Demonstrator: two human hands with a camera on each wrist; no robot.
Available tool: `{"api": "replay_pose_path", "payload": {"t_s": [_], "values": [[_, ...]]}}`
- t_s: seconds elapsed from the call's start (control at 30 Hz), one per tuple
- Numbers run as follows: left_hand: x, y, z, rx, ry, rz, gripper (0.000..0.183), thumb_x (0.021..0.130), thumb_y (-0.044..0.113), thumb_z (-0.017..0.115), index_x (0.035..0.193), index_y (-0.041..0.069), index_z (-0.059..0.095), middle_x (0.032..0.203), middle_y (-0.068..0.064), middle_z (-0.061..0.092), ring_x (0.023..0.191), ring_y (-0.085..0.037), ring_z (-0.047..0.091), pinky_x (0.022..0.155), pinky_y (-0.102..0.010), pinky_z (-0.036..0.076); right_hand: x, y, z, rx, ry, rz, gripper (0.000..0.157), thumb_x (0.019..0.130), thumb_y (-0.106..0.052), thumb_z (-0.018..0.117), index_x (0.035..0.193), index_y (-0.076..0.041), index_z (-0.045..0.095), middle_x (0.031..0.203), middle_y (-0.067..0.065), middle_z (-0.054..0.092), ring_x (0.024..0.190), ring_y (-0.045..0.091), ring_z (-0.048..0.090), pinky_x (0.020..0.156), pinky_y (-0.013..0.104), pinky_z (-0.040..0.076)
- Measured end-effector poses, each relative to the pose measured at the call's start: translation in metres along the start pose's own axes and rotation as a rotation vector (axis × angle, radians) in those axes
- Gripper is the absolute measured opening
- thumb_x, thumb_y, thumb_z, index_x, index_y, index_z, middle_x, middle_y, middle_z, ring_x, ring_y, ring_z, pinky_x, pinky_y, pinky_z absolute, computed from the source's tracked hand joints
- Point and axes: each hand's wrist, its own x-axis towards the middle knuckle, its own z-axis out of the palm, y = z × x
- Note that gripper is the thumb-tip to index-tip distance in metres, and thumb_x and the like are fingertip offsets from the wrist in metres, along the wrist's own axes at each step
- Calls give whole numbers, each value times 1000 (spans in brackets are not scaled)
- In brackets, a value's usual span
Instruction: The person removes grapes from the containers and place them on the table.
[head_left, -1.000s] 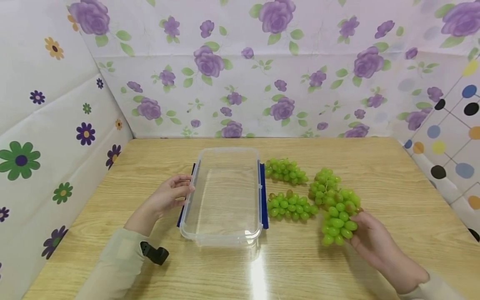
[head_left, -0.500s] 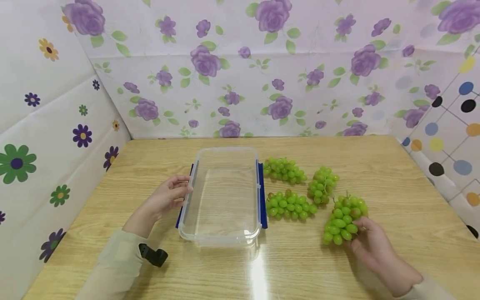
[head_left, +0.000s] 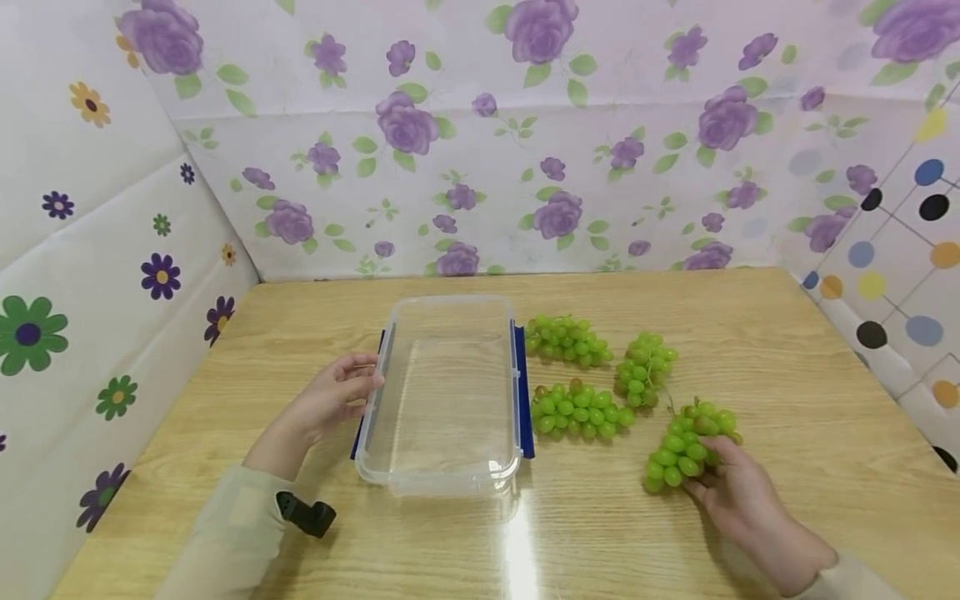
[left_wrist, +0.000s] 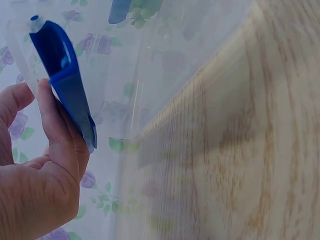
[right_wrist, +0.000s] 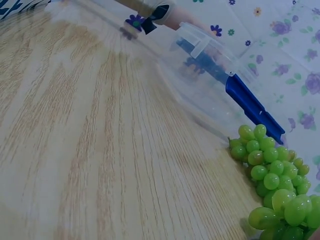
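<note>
A clear plastic food container (head_left: 442,479) with blue side latches (head_left: 522,392) stands left of centre on the table. My left hand (head_left: 337,396) pinches its left rim. In the left wrist view, the thumb and fingers (left_wrist: 47,107) of that hand meet at the rim beside a blue latch (left_wrist: 70,75). On the right, my right hand (head_left: 742,500) holds a bunch of green grapes (head_left: 686,442) low at the table surface. In the right wrist view only part of this held bunch (right_wrist: 290,212) shows, at the lower right corner.
Three other green grape bunches lie right of the container: a back one (head_left: 570,340), a front one (head_left: 580,410) and a right one (head_left: 645,368). A black wrist camera (head_left: 306,512) sits on the left sleeve. A flowered cloth (head_left: 480,192) hangs behind the wooden table (head_left: 600,525).
My right hand has drawn its grape bunch away from the right-hand loose bunch, rightward, and lowered it to the table. The left hand stays at the container's rim.
</note>
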Motion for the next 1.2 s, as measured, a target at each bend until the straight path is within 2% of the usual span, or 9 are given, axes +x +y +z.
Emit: {"api": "replay_pose_path", "payload": {"t_s": [0.2, 0.43, 0.63, 0.73, 0.8, 0.97, 1.03, 1.1, 1.2], "values": [[-1, -2, 0, -5, 11, 12, 58, 95, 20, 56, 142, 0, 29, 123, -7, 43, 89, -7, 52, 75, -24, 48, -1, -1, 3, -48, -13, -13, 67, 100, -43, 41, 152, -23, 3, 141, 1, 23, 135, 18, 26, 115, 36, 21], [-1, -3, 1, -6, 7, 32, 57, 95, 19, 56, 141, -1, 29, 114, 0, 45, 85, -6, 51, 73, -23, 49, -7, -3, 4, -23, -47, -26, 79, 100, -50, 35, 150, -19, -19, 155, 14, -17, 145, 28, -5, 117, 40, 11], [-2, -2, 0, 18, 6, 35, 58, 95, 20, 56, 142, 0, 29, 112, 2, 46, 87, -7, 50, 75, -25, 48, -9, -1, 4, -114, 3, -60, 72, 100, -50, 33, 153, -18, -4, 154, 17, 3, 142, 26, 11, 117, 40, 16], [-2, -1, -1, 25, 6, 33, 58, 95, 20, 56, 143, 0, 29, 111, 2, 45, 87, -7, 50, 75, -25, 48, -12, -1, 4, -130, 16, -72, 72, 102, -43, 31, 152, -11, -10, 155, 17, -2, 143, 27, 7, 117, 41, 15], [-1, -1, -1, 26, 7, 34, 58, 95, 20, 56, 143, 0, 29, 110, 3, 46, 87, -7, 50, 75, -25, 48, -13, -1, 3, -148, 25, -69, 68, 103, -37, 30, 152, -9, -8, 154, 15, 6, 139, 23, 19, 116, 37, 22], [0, -2, -1, 18, 4, 47, 57, 95, 19, 56, 142, -1, 29, 108, 4, 48, 86, -6, 52, 73, -24, 49, -13, 4, -4, -212, 56, -65, 73, 99, -38, 46, 151, -4, 8, 120, -8, 51, 100, -3, 53, 94, 22, 45], [0, -2, -1, 16, 1, 53, 57, 95, 18, 56, 141, -2, 29, 108, 4, 48, 85, -6, 52, 72, -23, 49, -12, 6, -6, -219, 68, -70, 80, 95, -41, 54, 150, -3, 9, 111, -12, 52, 92, -5, 56, 89, 20, 48], [-1, -2, -1, 19, -4, 58, 58, 95, 18, 56, 141, -2, 29, 108, 4, 48, 85, -6, 53, 72, -23, 50, -12, 7, -8, -227, 68, -76, 87, 94, -41, 56, 150, -1, 4, 125, -1, 50, 103, 1, 54, 88, 20, 48], [-1, -2, -2, 22, -8, 62, 58, 95, 18, 56, 142, -3, 29, 108, 3, 48, 85, -6, 53, 72, -24, 50, -11, 6, -9, -231, 61, -82, 92, 95, -40, 55, 150, 0, -6, 149, 19, 23, 128, 19, 40, 89, 21, 48]]}}
